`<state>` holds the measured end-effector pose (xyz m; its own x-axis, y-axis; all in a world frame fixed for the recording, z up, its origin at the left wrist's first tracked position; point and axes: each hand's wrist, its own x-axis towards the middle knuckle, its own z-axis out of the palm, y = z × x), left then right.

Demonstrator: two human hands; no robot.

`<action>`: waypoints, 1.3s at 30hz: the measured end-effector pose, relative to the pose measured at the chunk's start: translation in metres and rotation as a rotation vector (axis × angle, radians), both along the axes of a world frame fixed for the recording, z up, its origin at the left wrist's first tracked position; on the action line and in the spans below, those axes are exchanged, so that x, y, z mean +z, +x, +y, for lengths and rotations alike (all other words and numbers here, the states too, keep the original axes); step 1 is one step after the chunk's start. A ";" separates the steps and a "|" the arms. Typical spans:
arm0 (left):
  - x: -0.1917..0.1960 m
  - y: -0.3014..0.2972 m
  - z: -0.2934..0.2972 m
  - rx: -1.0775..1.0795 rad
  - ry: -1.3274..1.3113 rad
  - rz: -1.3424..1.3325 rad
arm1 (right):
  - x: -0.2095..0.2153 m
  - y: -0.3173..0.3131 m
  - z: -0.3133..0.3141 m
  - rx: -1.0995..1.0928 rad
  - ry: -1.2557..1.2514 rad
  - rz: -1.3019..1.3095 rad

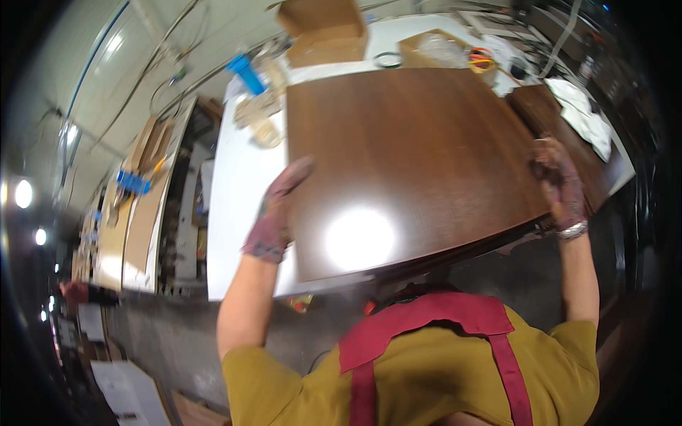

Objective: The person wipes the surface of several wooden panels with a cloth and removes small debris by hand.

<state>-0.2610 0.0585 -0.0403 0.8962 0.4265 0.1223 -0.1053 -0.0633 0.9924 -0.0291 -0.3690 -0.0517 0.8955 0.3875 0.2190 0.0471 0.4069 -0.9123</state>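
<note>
A large dark brown wooden panel (419,149) with a glossy top lies before me, over a white worktable (245,188). My left hand (275,209), in a stained mauve glove, holds the panel's left edge, thumb on top and the other fingers mostly hidden below. At the right edge my right hand (560,181), gloved alike, is closed around the side. The near edge sticks out past the table, and a further dark layer shows beneath it. Right of the panel lie more dark brown boards (561,131), with a white cloth (582,117) on them.
Behind the panel stand an open cardboard box (323,32), a roll of green tape (388,59) and a shallow carton (419,44) with clear plastic. A blue bottle-shaped object (246,74) is at the back left. Farther left runs another bench (145,234) with cardboard; someone's hand (73,292) shows there.
</note>
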 end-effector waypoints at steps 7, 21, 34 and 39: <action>0.033 -0.132 0.067 0.369 -0.131 -0.174 | -0.041 0.038 -0.026 -0.061 0.094 0.052; -0.020 -0.387 0.187 0.752 -0.208 0.008 | -0.026 0.022 0.008 -0.259 0.127 0.220; -0.124 -0.328 0.275 0.398 -0.373 0.379 | -0.013 0.008 0.024 -0.233 0.112 0.159; -0.129 -0.294 0.298 0.181 -0.167 0.859 | -0.018 0.008 0.020 -0.327 0.076 0.113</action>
